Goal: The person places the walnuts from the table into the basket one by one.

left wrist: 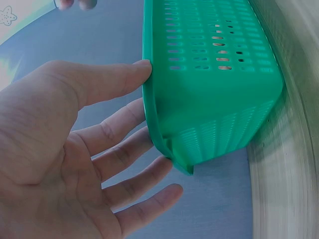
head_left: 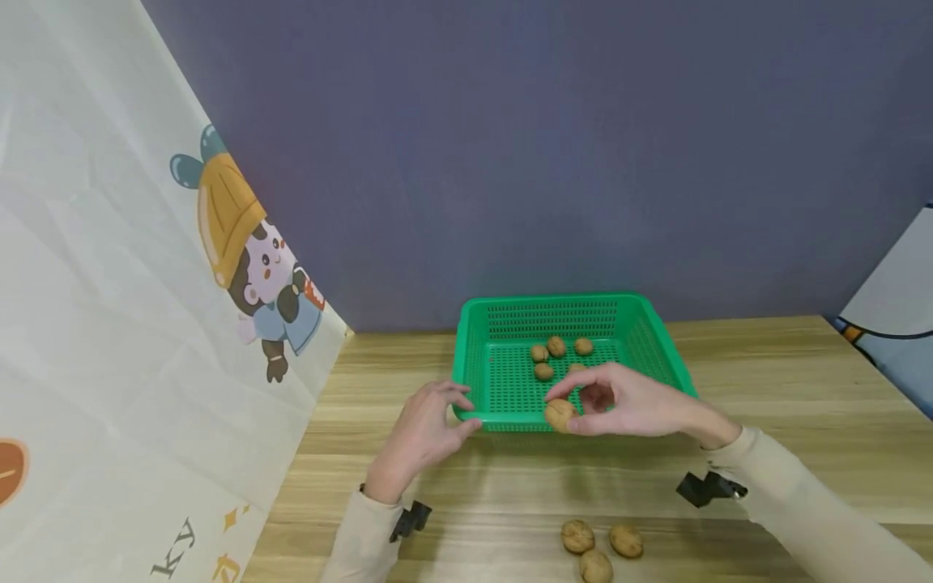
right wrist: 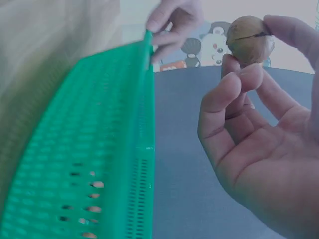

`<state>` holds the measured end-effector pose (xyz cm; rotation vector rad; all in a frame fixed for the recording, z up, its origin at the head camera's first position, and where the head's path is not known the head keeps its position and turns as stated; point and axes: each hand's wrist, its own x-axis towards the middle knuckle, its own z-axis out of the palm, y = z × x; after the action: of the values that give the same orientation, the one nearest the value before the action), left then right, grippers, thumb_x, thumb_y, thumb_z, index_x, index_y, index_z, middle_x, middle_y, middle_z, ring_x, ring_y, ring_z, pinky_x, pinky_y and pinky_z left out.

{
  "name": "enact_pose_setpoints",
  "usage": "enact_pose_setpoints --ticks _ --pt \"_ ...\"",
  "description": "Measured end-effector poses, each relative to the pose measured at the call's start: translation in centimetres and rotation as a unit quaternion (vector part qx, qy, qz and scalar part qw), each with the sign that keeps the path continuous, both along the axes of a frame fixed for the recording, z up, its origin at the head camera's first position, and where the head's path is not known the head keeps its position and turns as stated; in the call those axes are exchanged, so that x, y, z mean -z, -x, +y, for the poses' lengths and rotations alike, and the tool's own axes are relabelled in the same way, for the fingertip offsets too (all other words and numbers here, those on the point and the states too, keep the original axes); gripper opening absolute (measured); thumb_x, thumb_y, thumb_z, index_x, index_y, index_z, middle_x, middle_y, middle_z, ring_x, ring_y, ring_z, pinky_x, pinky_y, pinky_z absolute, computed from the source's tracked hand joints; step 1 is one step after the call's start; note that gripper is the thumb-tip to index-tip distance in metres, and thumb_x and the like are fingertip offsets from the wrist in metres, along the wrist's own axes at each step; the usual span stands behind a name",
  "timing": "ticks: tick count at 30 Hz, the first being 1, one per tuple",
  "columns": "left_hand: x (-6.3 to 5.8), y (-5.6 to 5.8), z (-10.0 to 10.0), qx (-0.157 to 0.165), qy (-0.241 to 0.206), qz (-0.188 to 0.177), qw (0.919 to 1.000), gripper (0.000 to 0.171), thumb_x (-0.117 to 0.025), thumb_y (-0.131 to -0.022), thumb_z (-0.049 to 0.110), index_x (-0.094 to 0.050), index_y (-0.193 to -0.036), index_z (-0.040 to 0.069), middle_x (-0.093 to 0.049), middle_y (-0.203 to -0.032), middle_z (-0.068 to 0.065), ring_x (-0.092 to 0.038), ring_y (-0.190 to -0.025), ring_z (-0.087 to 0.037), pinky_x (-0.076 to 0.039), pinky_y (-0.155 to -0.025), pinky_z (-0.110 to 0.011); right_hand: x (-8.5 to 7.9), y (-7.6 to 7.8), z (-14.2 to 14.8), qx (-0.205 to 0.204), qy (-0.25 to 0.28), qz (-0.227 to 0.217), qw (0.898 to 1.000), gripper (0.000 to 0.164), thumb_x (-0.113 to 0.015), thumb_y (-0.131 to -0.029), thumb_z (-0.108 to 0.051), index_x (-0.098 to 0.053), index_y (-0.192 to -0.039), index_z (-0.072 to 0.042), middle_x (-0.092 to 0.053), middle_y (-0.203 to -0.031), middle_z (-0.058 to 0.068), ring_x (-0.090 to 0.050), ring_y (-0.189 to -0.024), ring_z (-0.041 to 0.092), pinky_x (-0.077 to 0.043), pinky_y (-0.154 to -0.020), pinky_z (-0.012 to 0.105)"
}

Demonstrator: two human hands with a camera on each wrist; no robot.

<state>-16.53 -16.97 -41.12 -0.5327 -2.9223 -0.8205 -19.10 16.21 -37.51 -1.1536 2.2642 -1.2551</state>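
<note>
A walnut (head_left: 560,414) is pinched between the thumb and fingers of my right hand (head_left: 630,401), above the near rim of a green plastic basket (head_left: 477,324). In the right wrist view the walnut (right wrist: 249,41) shows a dark seam, with the fingertips round it. My left hand (head_left: 426,429) holds the basket's near left corner, its thumb and fingers at the rim. In the left wrist view the thumb tip lies on the basket's rim (left wrist: 148,99) and the little finger stands off it. Several walnuts (head_left: 556,346) lie on the basket floor, one partly hidden by my right hand.
Three more walnuts (head_left: 578,536) lie close together on the wooden table (head_left: 496,502), nearer me than the basket. A dark blue-grey panel (head_left: 539,162) rises behind the basket. To the left hangs a white sheet (head_left: 95,243) with a cartoon figure.
</note>
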Motion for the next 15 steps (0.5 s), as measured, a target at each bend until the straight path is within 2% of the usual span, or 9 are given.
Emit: enact_pose_setpoints --ticks 4,9,11,15 --pt "0.0 0.1 -0.1 0.001 -0.001 0.003 1.0000 0.019 -0.081 -0.094 0.028 -0.081 -0.103 0.012 -0.072 -0.140 -0.007 -0.056 -0.142 -0.040 -0.043 -0.121 -0.061 -1.3 1.8 -0.3 0.008 -0.005 0.004 1.000 0.035 -0.075 -0.100 -0.018 -0.071 -0.134 -0.011 -0.060 -0.078 -0.008 -0.049 -0.063 0.002 -0.044 -0.054 0.022" --pt "0.0 0.2 -0.2 0.002 0.000 0.006 1.0000 0.019 -0.082 -0.094 0.029 -0.081 -0.103 0.013 -0.072 -0.140 -0.006 -0.057 -0.141 -0.040 -0.044 -0.120 -0.061 -3.0 4.3 -1.4 0.020 -0.017 -0.007 1.000 0.036 -0.075 -0.100 -0.023 -0.070 -0.134 -0.010 -0.074 -0.105 0.004 -0.061 -0.070 0.014 -0.050 -0.059 0.025" --pt "0.1 0.2 -0.1 0.003 -0.001 0.006 1.0000 0.019 -0.082 -0.094 0.029 -0.081 -0.102 0.013 -0.072 -0.139 -0.006 -0.057 -0.141 -0.040 -0.045 -0.120 -0.061 -3.5 5.3 -1.8 0.031 -0.030 -0.006 0.999 0.037 -0.075 -0.100 -0.026 -0.070 -0.134 -0.011 -0.075 -0.115 0.007 -0.066 -0.076 0.017 -0.054 -0.064 0.027" --pt "0.2 0.2 0.0 0.005 -0.002 0.005 1.0000 0.018 -0.082 -0.093 0.028 -0.081 -0.102 0.013 -0.072 -0.138 -0.006 -0.058 -0.140 -0.040 -0.045 -0.119 -0.062 -4.2 7.6 -2.2 0.069 -0.048 0.005 0.996 0.038 -0.076 -0.099 -0.033 -0.071 -0.132 -0.015 -0.073 -0.122 0.007 -0.071 -0.088 0.021 -0.058 -0.077 0.034"
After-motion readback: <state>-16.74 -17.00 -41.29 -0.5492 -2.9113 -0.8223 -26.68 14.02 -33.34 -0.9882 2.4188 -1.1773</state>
